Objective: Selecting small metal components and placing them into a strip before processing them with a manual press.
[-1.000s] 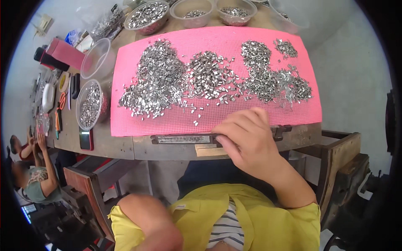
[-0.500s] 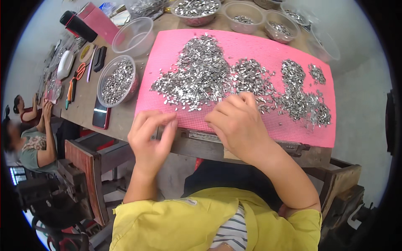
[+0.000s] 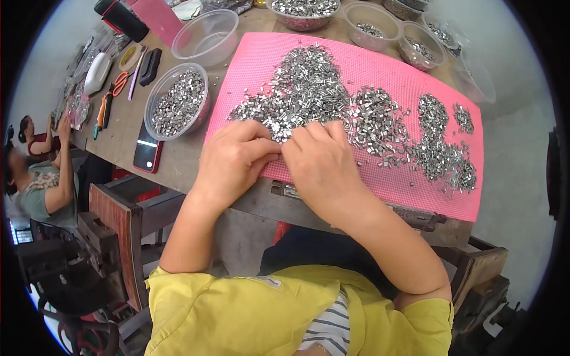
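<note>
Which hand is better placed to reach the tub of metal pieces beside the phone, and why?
Probably the left hand: it is nearer the tub, which stands left of the pink mat. The right hand lies farther off, to the left hand's right.

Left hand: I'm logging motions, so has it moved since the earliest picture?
Yes: against the pink mat, the left hand has gone forward, from near the body to the mat's near side, beside the right hand.

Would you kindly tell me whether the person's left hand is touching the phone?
Apart: the head view shows a strip of tabletop between the left hand and the phone.
</note>
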Demonstrator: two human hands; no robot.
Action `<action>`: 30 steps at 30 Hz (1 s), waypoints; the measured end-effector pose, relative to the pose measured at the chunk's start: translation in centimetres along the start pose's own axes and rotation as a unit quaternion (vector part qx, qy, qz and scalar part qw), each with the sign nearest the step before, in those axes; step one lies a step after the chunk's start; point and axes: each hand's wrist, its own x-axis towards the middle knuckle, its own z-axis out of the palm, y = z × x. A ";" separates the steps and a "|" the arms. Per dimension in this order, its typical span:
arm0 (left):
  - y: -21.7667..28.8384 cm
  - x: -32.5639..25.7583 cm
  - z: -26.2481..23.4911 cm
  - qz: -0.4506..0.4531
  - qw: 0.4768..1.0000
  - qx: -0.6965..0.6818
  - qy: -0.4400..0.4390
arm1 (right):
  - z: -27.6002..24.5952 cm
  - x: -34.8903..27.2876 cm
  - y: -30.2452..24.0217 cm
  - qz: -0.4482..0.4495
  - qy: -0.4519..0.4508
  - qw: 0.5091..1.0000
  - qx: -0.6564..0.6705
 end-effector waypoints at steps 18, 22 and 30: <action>2.4 -2.7 1.6 -0.039 0.998 0.039 0.032 | -1.6 -2.9 -0.5 0.077 0.004 0.992 0.103; 2.2 -3.9 1.5 -0.073 0.994 -0.031 0.081 | -1.4 -2.9 -0.6 0.060 0.004 0.994 0.086; 0.6 -5.2 0.5 -0.113 0.986 -0.012 0.120 | -1.1 -2.1 -0.9 0.036 -0.003 0.997 0.064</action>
